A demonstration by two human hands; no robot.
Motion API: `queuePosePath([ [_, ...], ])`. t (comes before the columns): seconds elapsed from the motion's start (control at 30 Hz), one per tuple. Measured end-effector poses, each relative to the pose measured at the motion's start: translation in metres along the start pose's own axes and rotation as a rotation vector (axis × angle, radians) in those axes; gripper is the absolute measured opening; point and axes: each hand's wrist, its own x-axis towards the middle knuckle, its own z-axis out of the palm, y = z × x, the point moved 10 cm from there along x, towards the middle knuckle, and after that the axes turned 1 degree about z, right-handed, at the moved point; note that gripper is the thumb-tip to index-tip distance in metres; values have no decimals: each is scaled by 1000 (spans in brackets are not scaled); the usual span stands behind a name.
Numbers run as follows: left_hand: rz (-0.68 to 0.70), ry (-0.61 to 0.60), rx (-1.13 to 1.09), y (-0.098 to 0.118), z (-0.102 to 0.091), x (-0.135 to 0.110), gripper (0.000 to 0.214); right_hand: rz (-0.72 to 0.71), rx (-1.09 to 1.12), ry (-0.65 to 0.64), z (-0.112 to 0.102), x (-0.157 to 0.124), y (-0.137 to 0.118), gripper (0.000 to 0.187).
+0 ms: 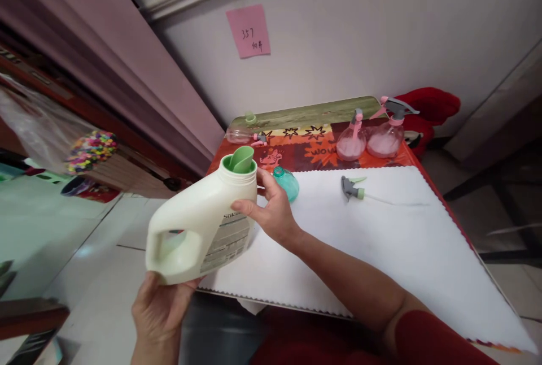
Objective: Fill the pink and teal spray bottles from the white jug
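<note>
A large cream plastic jug [186,212] with a green pour spout [242,160] in its uncapped mouth is held tilted over the table's left edge. My left hand [163,305] supports its base from below, fingers partly hidden under it. My right hand [273,207] grips the jug near the neck, thumb on the label side. Just behind my right hand stands a round teal bottle [288,185] with an open neck. A grey and green spray head [351,188] with a thin tube lies on the white sheet to the right.
Two spray bottles with pink liquid, a nearer one [350,144] and another [386,139], stand at the back right. A clear bottle [239,135] lies at the back left. The white sheet [359,257] covers the table's front. A red plush thing [432,106] sits behind the right corner.
</note>
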Motion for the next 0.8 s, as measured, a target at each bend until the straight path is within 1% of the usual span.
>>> queuePosePath([
  [0.1,35,-14,-43,-5,10,0,58,-71,-46,-11,1,-2,-15,62],
  [0.2,79,-20,-47,-6,15,5,67,-83,-76,-19,-2,-1,-21,66],
  [0.3,20,-17,33,-14,18,12,71,-58,-101,38,-13,3,-16,69],
  [0.37,-35,-8,113,-22,19,15,71,-74,-116,66,-19,7,-13,68],
  [0.43,-54,-14,166,-29,21,17,72,-102,-133,69,-20,8,-12,66],
  [0.5,-21,0,187,-34,22,18,70,-122,-158,38,-15,6,-13,65],
  [0.53,12,32,193,-35,21,19,66,-135,-175,5,-9,4,-15,66],
  [0.67,171,168,178,-31,16,20,48,-181,-230,-190,20,-10,-26,67],
  [0.73,194,210,158,-29,14,23,41,-197,-242,-242,29,-17,-28,71],
  [0.8,178,273,156,-28,5,29,36,-212,-260,-251,34,-20,-28,70],
])
